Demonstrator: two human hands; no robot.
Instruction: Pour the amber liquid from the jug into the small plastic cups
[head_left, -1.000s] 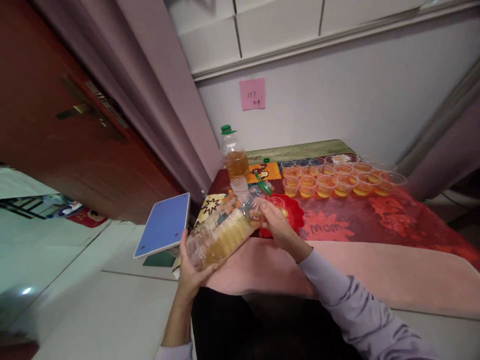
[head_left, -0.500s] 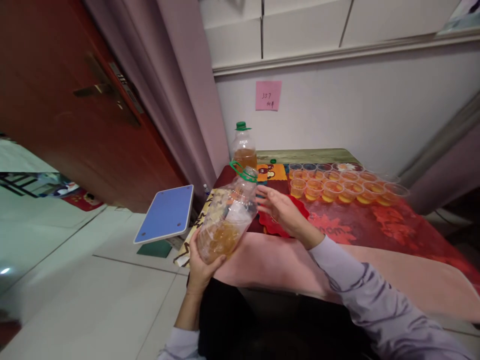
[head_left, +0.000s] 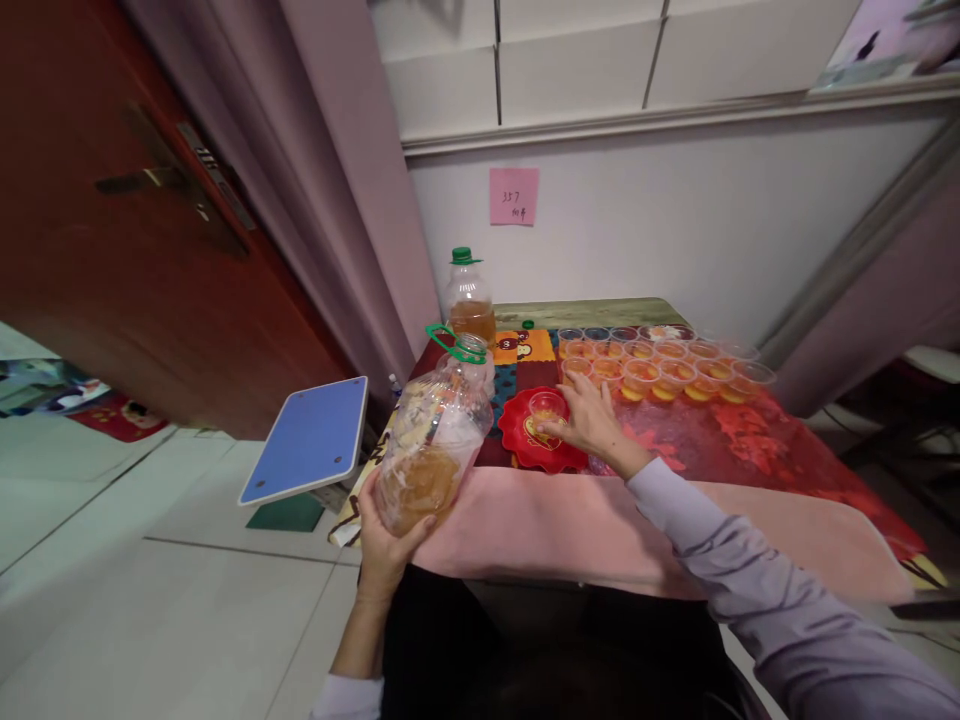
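Observation:
A large clear bottle (head_left: 431,450) with a green handle ring and an uncapped mouth leans to the right, amber liquid in its lower part. My left hand (head_left: 390,535) is wrapped round its base. On the red scalloped plate (head_left: 519,440) stands a small clear cup (head_left: 549,408). My right hand (head_left: 589,415) is at this cup's right side, thumb and fingers apart around it; whether they touch it is unclear. Rows of clear cups (head_left: 641,378), many with orange liquid, stand to the right.
A second bottle (head_left: 472,315) with a green cap stands by the wall, and a loose green cap (head_left: 528,324) lies at the table's back. A pink cloth (head_left: 525,520) covers the near edge. Left of the table is a blue board (head_left: 307,438).
My right hand has left the bottle's neck and moved down and right to the small cup on the red plate. My left hand still holds the bottle. The view has shifted slightly right.

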